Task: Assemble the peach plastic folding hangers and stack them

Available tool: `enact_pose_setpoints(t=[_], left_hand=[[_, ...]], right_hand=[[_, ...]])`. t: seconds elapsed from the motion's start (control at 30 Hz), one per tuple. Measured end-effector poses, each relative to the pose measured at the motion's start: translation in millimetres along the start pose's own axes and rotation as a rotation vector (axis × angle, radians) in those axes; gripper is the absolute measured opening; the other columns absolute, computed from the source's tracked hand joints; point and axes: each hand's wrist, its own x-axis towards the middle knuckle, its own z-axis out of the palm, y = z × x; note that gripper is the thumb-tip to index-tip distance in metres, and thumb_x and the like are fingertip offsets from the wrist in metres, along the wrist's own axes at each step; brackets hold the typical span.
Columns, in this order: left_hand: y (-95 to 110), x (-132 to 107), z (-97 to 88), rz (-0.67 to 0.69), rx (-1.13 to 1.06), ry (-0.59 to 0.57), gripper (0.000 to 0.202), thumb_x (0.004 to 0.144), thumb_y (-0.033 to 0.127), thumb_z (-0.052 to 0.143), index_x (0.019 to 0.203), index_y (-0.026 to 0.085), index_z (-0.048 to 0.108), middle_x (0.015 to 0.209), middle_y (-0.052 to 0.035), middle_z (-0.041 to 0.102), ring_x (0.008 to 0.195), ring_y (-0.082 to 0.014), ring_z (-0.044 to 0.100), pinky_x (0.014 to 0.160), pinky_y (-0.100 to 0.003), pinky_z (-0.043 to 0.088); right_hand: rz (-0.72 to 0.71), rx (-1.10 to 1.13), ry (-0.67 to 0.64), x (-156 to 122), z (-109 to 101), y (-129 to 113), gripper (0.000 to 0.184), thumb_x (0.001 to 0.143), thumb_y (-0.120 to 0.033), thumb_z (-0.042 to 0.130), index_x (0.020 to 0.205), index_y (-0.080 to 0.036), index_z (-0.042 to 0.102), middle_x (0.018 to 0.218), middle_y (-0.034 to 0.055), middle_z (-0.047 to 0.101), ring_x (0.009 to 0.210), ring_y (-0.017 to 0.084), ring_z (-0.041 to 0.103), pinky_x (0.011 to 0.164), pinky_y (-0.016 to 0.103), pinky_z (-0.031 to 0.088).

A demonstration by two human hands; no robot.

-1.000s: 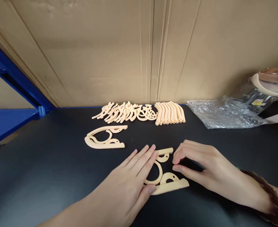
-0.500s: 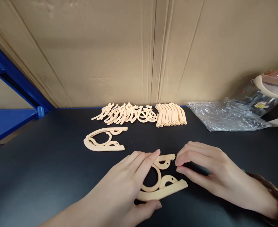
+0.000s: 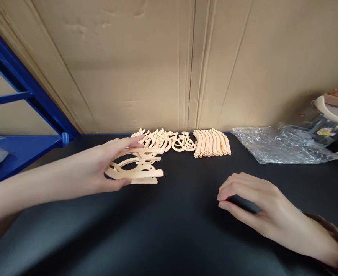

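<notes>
My left hand (image 3: 101, 165) grips a beige folded hanger (image 3: 147, 174) by its curved end, thumb along the near side and fingers along the far side. Directly beneath it a second folded hanger (image 3: 146, 181) lies on the black table, mostly covered. Whether the two touch I cannot tell. My right hand (image 3: 252, 205) rests over the table at the right, fingers curled and thumb close to the fingertips, with nothing visible in it.
Along the cardboard wall (image 3: 140, 69) lie loose hooked parts (image 3: 157, 140), ring-shaped parts (image 3: 183, 142) and a row of curved hanger arms (image 3: 213, 142). Clear plastic wrap (image 3: 283, 147) and a transparent jug (image 3: 329, 115) stand at the right. A blue metal frame (image 3: 46, 103) borders the left.
My left hand has lifted the nearer folded hanger and carried it left and away, over the other folded one. My right hand stays in nearly the same place and pose. The view has shifted slightly.
</notes>
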Motion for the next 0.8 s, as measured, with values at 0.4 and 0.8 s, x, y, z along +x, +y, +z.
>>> enact_pose_setpoints(t=[0.4, 0.8], left_hand=[[-36.0, -0.9, 34.3, -0.041, -0.122, -0.127, 0.076, 0.079, 0.025, 0.055, 0.148, 0.031, 0.023, 0.153, -0.0025, 0.035, 0.140, -0.0251, 0.033, 0.114, -0.041, 0.030], [-30.3, -0.3, 28.2, -0.119, -0.081, -0.133, 0.065, 0.081, 0.053, 0.061, 0.140, 0.030, 0.043, 0.145, -0.0041, 0.046, 0.131, -0.0276, 0.045, 0.111, -0.040, 0.036]], right_hand=[[0.012, 0.021, -0.096, 1.9, 7.6, 3.0, 0.006, 0.092, -0.020, 0.055, 0.087, -0.023, 0.057, 0.085, -0.0011, 0.065, 0.074, 0.012, 0.058, 0.071, 0.027, 0.044], [-0.049, 0.024, -0.122, 1.0, 5.4, -2.1, 0.008, 0.091, -0.016, 0.054, 0.087, -0.021, 0.058, 0.084, -0.0002, 0.065, 0.073, 0.012, 0.058, 0.069, 0.026, 0.045]])
